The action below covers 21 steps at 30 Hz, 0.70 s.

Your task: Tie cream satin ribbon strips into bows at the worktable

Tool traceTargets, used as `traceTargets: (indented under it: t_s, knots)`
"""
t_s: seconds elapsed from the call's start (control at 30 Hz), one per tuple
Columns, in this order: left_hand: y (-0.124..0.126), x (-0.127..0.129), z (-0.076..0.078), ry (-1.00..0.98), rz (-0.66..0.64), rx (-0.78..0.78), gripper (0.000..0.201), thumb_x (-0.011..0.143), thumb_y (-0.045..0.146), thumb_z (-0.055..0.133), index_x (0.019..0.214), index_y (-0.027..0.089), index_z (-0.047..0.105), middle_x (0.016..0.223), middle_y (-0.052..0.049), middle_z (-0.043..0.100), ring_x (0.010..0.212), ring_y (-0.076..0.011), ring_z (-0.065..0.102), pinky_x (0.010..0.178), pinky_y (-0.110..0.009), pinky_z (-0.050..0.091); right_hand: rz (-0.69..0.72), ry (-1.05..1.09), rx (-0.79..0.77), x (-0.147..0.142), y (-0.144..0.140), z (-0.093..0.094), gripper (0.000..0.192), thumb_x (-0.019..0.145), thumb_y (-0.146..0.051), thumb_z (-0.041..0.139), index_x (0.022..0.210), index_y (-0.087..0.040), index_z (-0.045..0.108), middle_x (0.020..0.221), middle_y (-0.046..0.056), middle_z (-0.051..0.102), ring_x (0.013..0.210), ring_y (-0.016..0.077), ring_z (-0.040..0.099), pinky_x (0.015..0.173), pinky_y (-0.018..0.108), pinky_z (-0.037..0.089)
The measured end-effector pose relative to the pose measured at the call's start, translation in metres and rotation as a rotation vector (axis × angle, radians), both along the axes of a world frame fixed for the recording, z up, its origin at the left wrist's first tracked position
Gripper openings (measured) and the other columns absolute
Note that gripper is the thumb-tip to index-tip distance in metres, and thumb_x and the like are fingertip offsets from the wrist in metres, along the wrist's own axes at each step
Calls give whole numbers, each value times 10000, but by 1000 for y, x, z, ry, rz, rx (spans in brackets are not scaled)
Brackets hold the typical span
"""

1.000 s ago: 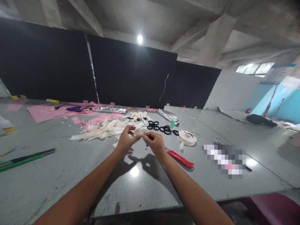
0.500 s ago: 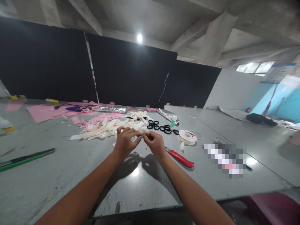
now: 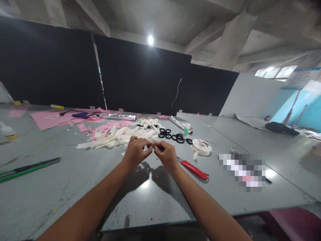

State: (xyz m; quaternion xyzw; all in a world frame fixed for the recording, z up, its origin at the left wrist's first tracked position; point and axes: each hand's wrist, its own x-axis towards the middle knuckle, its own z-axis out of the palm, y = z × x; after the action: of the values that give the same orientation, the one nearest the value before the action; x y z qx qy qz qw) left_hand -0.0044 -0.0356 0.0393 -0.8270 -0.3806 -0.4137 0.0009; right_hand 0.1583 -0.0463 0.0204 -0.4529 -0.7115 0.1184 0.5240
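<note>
**Two hands pinching a small ribbon piece above a grey work surface**

The left hand [image 3: 135,153] and the right hand [image 3: 166,154] meet at mid-frame, fingertips touching. The fingers [image 3: 147,146] of both hands are closed in a pinch on a small cream ribbon piece [image 3: 152,146], which is held just above the surface [image 3: 75,174] and is largely hidden by the fingertips. Both forearms reach in from the near edge.

Edges and free room: the near edge of the surface runs across the bottom of the view, under the forearms. The stretch between that edge and the hands is bare, glossy and carries the hands' shadows. To the left, a green-and-black rod [image 3: 27,166] lies well apart from the hands, toward the left border. To the right, a red-handled tool [image 3: 194,169] lies just beside the right wrist. Beyond the hands, the room is crowded: a heap of cream ribbon strips [image 3: 112,138], pink paper scraps [image 3: 50,119], a cluster of black rings [image 3: 173,135], a ribbon spool [image 3: 201,146], a small green-capped bottle [image 3: 186,130] and foil rolls [image 3: 117,116]. The far edge meets black wall panels [image 3: 140,80].

Writing: the spool bears a red mark, too small to read. A pixelated patch at right is illegible.
</note>
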Motion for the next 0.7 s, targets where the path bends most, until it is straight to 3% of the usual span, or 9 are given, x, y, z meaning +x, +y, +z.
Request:
traceTargets:
  t_s: [0.33, 0.7]
  knots:
    - [-8, 8, 0, -73, 88, 0, 106, 804, 282, 576, 807, 225, 666, 808, 15, 697, 762, -154, 597, 823, -359, 279, -16, 81, -38, -4, -1, 0, 125, 762, -251, 582, 713, -162, 654, 657, 3, 621, 587, 114, 522, 572, 214, 394]
    - [-3, 10, -5, -306, 64, -116, 154, 798, 341, 586, 779, 215, 671, 776, 17, 687, 623, -127, 545, 768, -317, 367, 2, 196, -74, -4, -1, 2, 153, 757, -264, 558, 750, -150, 660, 644, 11, 619, 564, 115, 520, 526, 210, 413]
